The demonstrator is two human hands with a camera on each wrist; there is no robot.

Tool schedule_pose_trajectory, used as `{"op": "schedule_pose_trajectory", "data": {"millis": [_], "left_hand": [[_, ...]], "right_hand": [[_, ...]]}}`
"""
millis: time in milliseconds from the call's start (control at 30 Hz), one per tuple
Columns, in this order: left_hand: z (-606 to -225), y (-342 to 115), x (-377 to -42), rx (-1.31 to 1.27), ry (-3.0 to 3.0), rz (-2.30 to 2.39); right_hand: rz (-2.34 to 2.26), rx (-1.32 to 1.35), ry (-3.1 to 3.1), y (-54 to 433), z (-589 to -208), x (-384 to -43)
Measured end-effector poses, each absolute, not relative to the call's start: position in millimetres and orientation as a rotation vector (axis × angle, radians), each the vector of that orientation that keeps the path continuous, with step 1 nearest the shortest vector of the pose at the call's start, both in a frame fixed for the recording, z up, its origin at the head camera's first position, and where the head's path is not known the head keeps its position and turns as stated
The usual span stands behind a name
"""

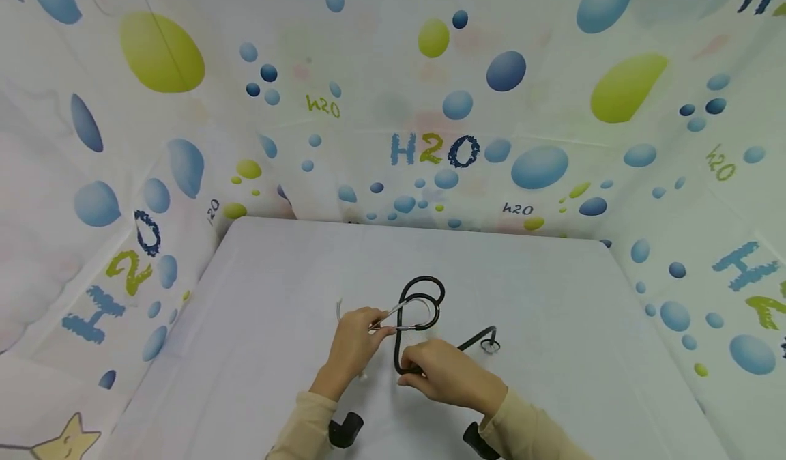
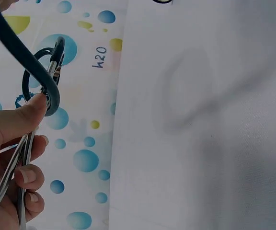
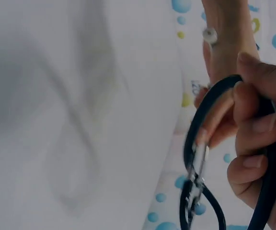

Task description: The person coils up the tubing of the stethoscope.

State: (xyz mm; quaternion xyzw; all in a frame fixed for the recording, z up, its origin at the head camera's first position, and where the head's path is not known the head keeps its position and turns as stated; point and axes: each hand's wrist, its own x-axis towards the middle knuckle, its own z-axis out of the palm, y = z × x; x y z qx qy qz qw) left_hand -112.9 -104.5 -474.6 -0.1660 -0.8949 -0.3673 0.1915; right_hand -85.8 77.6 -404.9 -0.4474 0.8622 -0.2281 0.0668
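A stethoscope with black tubing (image 1: 398,340) is held up over the white table in both hands. My left hand (image 1: 356,337) grips its metal ear tubes (image 2: 27,148), with the thumb lying by the spot where they meet the tubing. Beside my left wrist, a pale eartip (image 3: 210,35) shows in the right wrist view. My right hand (image 1: 451,375) curls its fingers round the tubing (image 3: 270,177) lower down. Beyond the hands the tubing makes a loop (image 1: 424,279). The chestpiece (image 1: 490,345) hangs at the tubing's end, right of my right hand.
A white table (image 1: 295,262) lies under the hands. Behind and at the sides hangs a white curtain (image 1: 368,50) printed with blue and green bubbles and H2O lettering. Black devices (image 1: 346,430) sit at both wrists.
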Motion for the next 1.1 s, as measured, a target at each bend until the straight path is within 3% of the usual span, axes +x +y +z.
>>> {"op": "schedule_pose_trajectory", "data": {"millis": [367, 633, 867, 1100], "left_hand": [[-478, -107, -115, -0.414, -2.500, -0.987], [-469, -103, -110, -0.658, -2.634, -0.926], [-453, -95, -100, -1.053, -2.388, -0.963], [-446, -103, -104, -1.023, -2.155, -1.007]], "right_hand": [[-0.905, -1.398, 2.421, 102, -368, -88], [-1.011, -1.530, 2.724, 117, -355, -117], [-1.014, -1.244, 2.953, 127, -386, -174], [-1.130, -0.881, 2.719, 144, -437, -190]]}}
